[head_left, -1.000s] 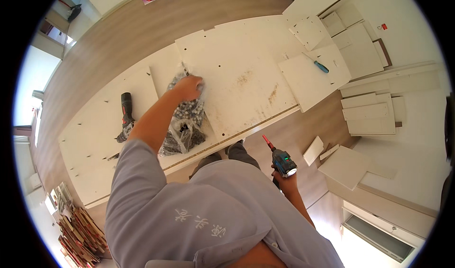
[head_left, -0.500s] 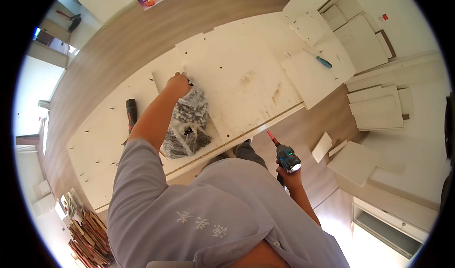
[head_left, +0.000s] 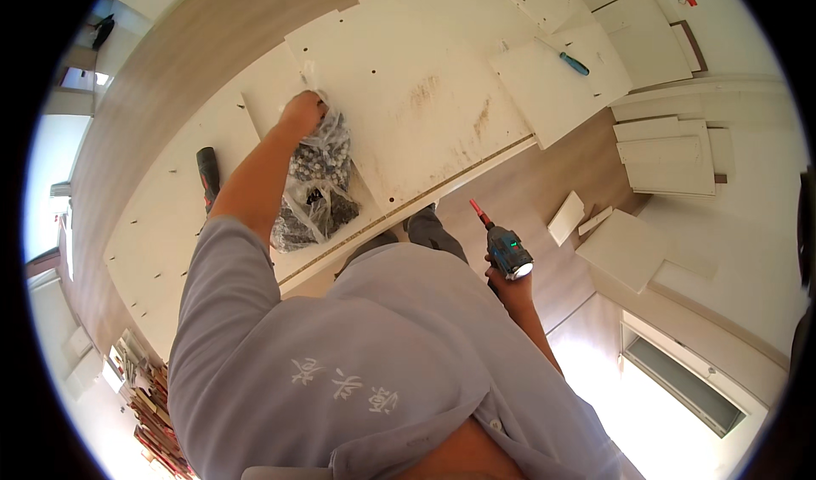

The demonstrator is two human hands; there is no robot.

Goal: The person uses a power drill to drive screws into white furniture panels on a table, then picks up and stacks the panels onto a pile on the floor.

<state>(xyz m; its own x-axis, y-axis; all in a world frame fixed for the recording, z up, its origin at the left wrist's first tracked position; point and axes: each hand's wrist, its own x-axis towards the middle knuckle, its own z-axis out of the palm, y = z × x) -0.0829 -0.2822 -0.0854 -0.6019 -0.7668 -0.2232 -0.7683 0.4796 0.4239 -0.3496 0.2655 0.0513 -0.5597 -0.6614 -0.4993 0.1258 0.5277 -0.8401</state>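
Observation:
My left hand [head_left: 303, 115] is closed at the upper end of a clear plastic bag [head_left: 321, 161] full of small grey and white fittings. Crumpled plastic sticks out beyond the fingers, and the fingertips are partly hidden. Just below, another clear bag [head_left: 293, 228] holds dark small hardware. Both lie on a large white board [head_left: 399, 136]. Beyond the board's near edge, on the right, my right hand [head_left: 512, 290] grips a dark cordless driver [head_left: 506, 252] with a red tip and a glowing light. The tip points up and left.
Another power tool [head_left: 207, 174] lies left of my left forearm. A blue-handled screwdriver [head_left: 574, 63] rests on a smaller white panel [head_left: 557, 89]. White panels [head_left: 667, 161] lean against the right wall. Offcuts [head_left: 567, 217] lie on the floor; wood strips [head_left: 151, 403] are piled lower left.
The whole view has shifted, so board and bags sit higher and farther left. My left hand has drawn slightly back over the fittings bag. The right hand still holds the driver.

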